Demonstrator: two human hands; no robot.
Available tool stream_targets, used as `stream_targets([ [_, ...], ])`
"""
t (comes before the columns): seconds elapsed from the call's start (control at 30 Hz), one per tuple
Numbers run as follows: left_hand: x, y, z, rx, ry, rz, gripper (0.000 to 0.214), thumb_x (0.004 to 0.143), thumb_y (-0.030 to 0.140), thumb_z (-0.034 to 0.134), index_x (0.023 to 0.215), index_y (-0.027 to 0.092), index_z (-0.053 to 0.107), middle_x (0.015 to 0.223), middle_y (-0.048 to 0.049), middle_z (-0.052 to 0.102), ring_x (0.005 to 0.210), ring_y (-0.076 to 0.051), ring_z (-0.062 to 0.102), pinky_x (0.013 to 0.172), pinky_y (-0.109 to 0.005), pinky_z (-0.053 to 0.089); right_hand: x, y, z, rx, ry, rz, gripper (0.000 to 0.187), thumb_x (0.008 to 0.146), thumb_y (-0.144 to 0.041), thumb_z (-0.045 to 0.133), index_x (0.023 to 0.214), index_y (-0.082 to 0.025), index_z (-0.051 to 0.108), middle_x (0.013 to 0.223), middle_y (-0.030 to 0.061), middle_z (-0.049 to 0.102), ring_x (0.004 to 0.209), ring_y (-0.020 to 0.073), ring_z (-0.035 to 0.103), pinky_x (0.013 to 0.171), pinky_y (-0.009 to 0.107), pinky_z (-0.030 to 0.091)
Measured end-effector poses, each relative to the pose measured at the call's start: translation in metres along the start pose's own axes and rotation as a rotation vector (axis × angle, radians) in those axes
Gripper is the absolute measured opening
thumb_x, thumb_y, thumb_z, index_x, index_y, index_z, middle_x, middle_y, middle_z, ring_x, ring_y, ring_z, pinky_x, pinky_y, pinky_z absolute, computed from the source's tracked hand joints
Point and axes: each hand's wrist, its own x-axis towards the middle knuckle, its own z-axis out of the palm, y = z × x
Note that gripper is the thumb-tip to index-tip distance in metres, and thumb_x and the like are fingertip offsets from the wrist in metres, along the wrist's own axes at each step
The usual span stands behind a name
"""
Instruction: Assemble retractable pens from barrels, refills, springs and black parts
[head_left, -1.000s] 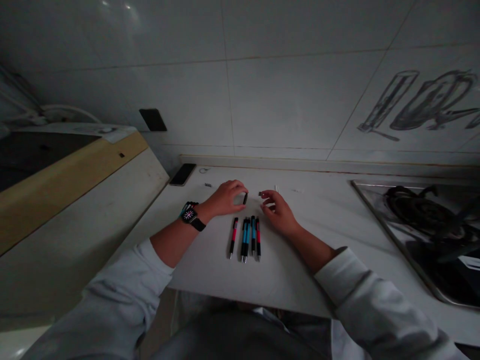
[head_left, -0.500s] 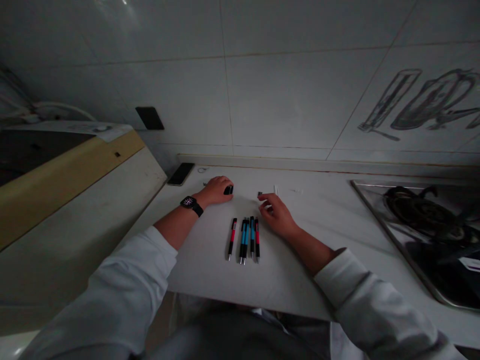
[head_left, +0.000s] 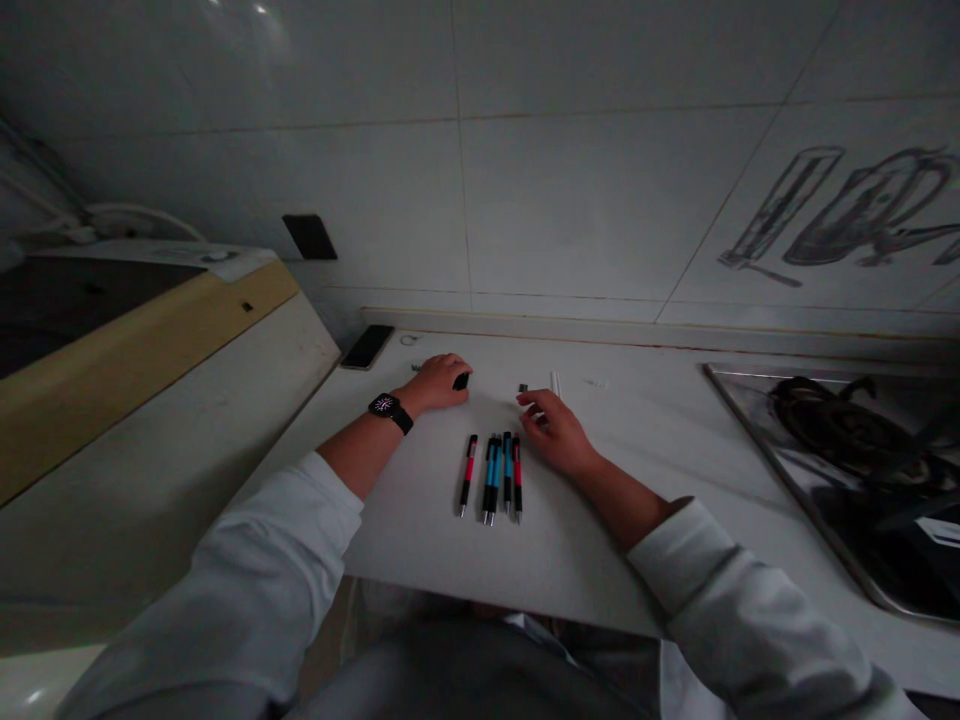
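My left hand (head_left: 441, 383) rests far out on the white countertop (head_left: 420, 540), fingers curled round a small black pen part (head_left: 460, 381). A black watch (head_left: 387, 408) is on that wrist. My right hand (head_left: 553, 430) lies just right of a row of several pens (head_left: 493, 474), red-and-black and blue-and-black, side by side. Its fingertips are bent down onto the counter near a small dark piece (head_left: 523, 388) and a thin white tube (head_left: 555, 382). Nothing shows clearly inside the right fingers.
A dark phone (head_left: 367, 346) lies at the back left of the counter by the tiled wall. A gas hob (head_left: 847, 440) fills the right side. A lower wooden-edged unit (head_left: 150, 350) stands to the left. A few tiny parts lie near the wall.
My left hand moved left and away from the right hand, carrying the black part, then stayed put near the back of the counter. My right hand barely shifted. The pens have not moved.
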Motion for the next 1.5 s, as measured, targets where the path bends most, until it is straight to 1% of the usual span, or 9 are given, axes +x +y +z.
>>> stream_targets([
  [0.3, -0.002, 0.005, -0.006, -0.039, 0.004, -0.018, 0.046, 0.078, 0.025, 0.070, 0.124, 0.020, 0.068, 0.128, -0.0128, 0.066, 0.121, -0.031, 0.062, 0.111, -0.049, 0.047, 0.001, -0.012, -0.008, -0.043, -0.046, 0.006, 0.028, 0.097, -0.022, 0.055, 0.123, -0.023, 0.064, 0.113, 0.0088, 0.068, 0.091, 0.0178, 0.067, 0.078, 0.032, 0.056],
  [0.43, -0.006, 0.023, -0.018, -0.159, 0.128, -0.011, 0.045, 0.083, 0.022, 0.068, 0.127, 0.019, 0.064, 0.131, -0.0117, 0.065, 0.126, -0.028, 0.060, 0.115, -0.047, 0.046, 0.000, -0.024, -0.019, -0.197, -0.232, -0.011, 0.022, 0.097, -0.021, 0.056, 0.113, -0.021, 0.070, 0.101, 0.0068, 0.072, 0.081, 0.0173, 0.066, 0.076, 0.031, 0.051],
  [0.57, -0.017, 0.059, -0.028, -0.385, 0.317, -0.011, 0.035, 0.091, 0.020, 0.062, 0.126, 0.020, 0.063, 0.130, -0.0094, 0.065, 0.126, -0.023, 0.060, 0.115, -0.043, 0.046, -0.003, -0.035, -0.024, -0.296, -0.468, -0.071, 0.020, 0.097, -0.021, 0.057, 0.108, -0.023, 0.073, 0.097, 0.0044, 0.075, 0.083, 0.0182, 0.067, 0.075, 0.029, 0.047],
  [0.63, -0.024, 0.076, -0.026, -0.477, 0.377, -0.026, 0.031, 0.094, 0.020, 0.061, 0.125, 0.021, 0.062, 0.129, -0.0084, 0.065, 0.124, -0.022, 0.061, 0.113, -0.043, 0.048, -0.004, -0.038, -0.025, -0.369, -0.523, -0.077, 0.018, 0.098, -0.024, 0.058, 0.106, -0.023, 0.074, 0.100, 0.0049, 0.076, 0.086, 0.0192, 0.068, 0.075, 0.029, 0.046],
  [0.8, -0.037, 0.090, -0.008, -0.535, 0.389, 0.030, 0.027, 0.094, 0.015, 0.058, 0.119, 0.022, 0.065, 0.120, -0.0069, 0.068, 0.117, -0.022, 0.064, 0.102, -0.042, 0.055, -0.005, -0.045, -0.030, -0.622, -0.469, 0.062, 0.014, 0.097, -0.034, 0.063, 0.097, -0.023, 0.072, 0.089, 0.0069, 0.074, 0.077, 0.0210, 0.067, 0.064, 0.029, 0.038],
  [0.93, -0.037, 0.085, 0.001, -0.474, 0.319, 0.138, 0.025, 0.093, 0.011, 0.058, 0.113, 0.023, 0.067, 0.113, -0.0065, 0.069, 0.113, -0.023, 0.064, 0.103, -0.045, 0.054, -0.008, -0.047, -0.030, -0.640, -0.485, 0.135, 0.020, 0.097, -0.044, 0.064, 0.097, -0.025, 0.071, 0.078, 0.0055, 0.073, 0.068, 0.0212, 0.065, 0.060, 0.029, 0.034],
  [1.13, -0.038, 0.088, 0.001, -0.483, 0.267, 0.134, 0.023, 0.094, 0.011, 0.058, 0.111, 0.023, 0.068, 0.110, -0.0062, 0.070, 0.108, -0.022, 0.065, 0.098, -0.044, 0.056, -0.011, -0.051, -0.025, -0.644, -0.416, 0.204, 0.025, 0.090, -0.047, 0.073, 0.088, -0.023, 0.067, 0.082, 0.0086, 0.073, 0.072, 0.0236, 0.067, 0.062, 0.031, 0.039],
  [1.33, -0.040, 0.093, 0.004, -0.487, 0.202, 0.172, 0.020, 0.097, 0.015, 0.058, 0.112, 0.023, 0.068, 0.110, -0.0058, 0.071, 0.107, -0.022, 0.066, 0.099, -0.044, 0.055, -0.014, -0.058, -0.021, -0.701, -0.416, 0.237, 0.018, 0.089, -0.031, 0.069, 0.103, -0.021, 0.064, 0.095, 0.0128, 0.075, 0.079, 0.0268, 0.070, 0.064, 0.033, 0.041],
  [1.5, -0.041, 0.095, 0.005, -0.495, 0.198, 0.209, 0.021, 0.098, 0.020, 0.060, 0.117, 0.024, 0.068, 0.113, -0.0063, 0.071, 0.111, -0.022, 0.066, 0.102, -0.045, 0.054, -0.015, -0.061, -0.016, -0.705, -0.348, 0.300, 0.025, 0.094, -0.025, 0.060, 0.118, -0.020, 0.060, 0.102, 0.0147, 0.077, 0.084, 0.0272, 0.071, 0.068, 0.033, 0.043],
])
